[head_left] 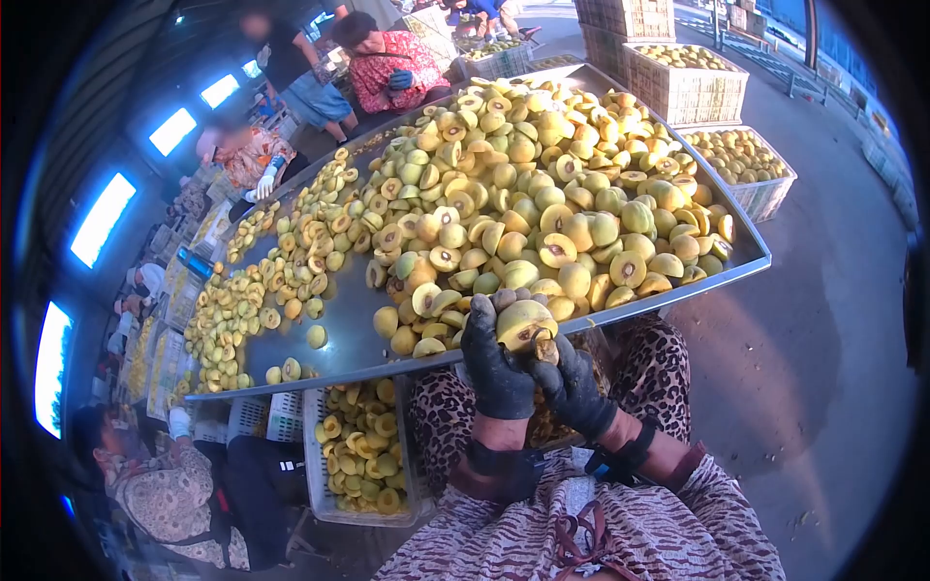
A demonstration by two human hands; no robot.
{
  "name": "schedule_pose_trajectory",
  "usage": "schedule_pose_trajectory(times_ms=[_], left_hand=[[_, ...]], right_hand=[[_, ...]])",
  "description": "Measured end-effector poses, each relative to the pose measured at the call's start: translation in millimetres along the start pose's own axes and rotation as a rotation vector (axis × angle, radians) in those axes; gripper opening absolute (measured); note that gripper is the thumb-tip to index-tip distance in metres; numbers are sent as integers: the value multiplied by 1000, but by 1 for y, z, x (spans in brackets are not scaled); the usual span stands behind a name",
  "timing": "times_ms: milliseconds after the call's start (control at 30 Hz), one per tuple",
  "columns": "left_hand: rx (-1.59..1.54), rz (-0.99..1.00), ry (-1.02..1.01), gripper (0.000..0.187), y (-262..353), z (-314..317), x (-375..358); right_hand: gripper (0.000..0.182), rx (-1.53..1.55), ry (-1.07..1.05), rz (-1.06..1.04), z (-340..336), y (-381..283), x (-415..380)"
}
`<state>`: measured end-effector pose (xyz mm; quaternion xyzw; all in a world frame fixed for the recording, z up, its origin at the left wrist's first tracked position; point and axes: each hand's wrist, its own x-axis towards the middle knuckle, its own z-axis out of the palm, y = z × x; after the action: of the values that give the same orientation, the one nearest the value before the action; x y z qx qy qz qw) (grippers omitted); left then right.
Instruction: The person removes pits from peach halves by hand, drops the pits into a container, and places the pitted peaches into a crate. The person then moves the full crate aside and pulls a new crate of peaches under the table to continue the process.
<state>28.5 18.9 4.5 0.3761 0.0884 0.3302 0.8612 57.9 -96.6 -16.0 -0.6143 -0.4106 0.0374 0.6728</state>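
My left hand [498, 368], in a dark glove, is closed round a yellow-green stone-fruit half [525, 323] just over the tray's near edge. The cut face, with a brown centre, is turned toward me. My right hand [577, 389], gloved too, is pinched shut at the lower side of that half. Something small and brown shows at its fingertips; whether it is a pit, a tool or a soiled glove tip I cannot make out. Right beyond my hands, a heap of halved stone fruit [557, 250] lies in the metal tray [354, 334].
Below the tray at left stands a crate [315, 455] of fruit pieces. At right are a crate of fruit [765, 194] and stacked crates [683, 92]. One person [179, 484] sits at lower left, others [387, 63] beyond the tray. A phone-like object [195, 262] lies near the left edge.
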Motion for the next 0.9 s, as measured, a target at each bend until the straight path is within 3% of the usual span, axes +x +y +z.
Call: schedule_pose_trajectory(times_ms=[133,600,800,900], left_hand=[[-94,10,40,43,7,10,-6],[91,149,104,41,13,5,0],[137,164,133,43,6,1,0],[214,147,115,44,7,1,-4]], right_hand=[[35,-25,-6,-23,1,-9,5],[27,170,-79,24,14,1,11],[34,125,-204,148,7,18,4],[33,70,-205,108,3,18,5]])
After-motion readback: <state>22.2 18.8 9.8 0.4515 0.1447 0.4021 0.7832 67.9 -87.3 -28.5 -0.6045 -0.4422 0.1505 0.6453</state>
